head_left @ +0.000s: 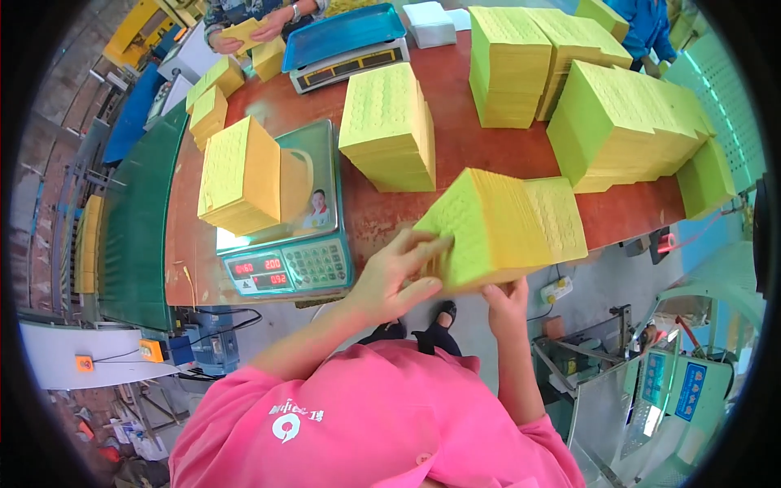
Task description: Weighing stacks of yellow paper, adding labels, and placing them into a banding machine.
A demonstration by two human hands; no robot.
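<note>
Fingers (pixel 421 247) of the left hand (pixel 389 281) are spread, thumb apart, against the left end of a thick yellow paper stack (pixel 498 232); those of the right hand (pixel 508 306) meet its lower edge, and how far they close cannot be told. This held stack sits tilted at the near edge of the red table (pixel 455 102), many thin sheets deep, its textured left face greener, its layered side a warmer yellow.

From the left, small yellow stacks (pixel 209 114) line the table's side. Next, a teal scale (pixel 313 262) with red-lit digits bears a yellow block (pixel 236 172). Beyond it, a co-worker's hands (pixel 275 24) hold a thin yellow bundle (pixel 242 34) beside a blue tray (pixel 346 37) on a second scale (pixel 354 76). A tall pile (pixel 386 122) stands right of the teal scale, with white sheets (pixel 429 26) farther back. Rightward, high piles (pixel 508 69) crowd the far side; a lower block (pixel 561 215) is partly hidden behind the held stack. Broad piles (pixel 622 122) block the right side, partly hiding another person (pixel 643 28) in blue.
</note>
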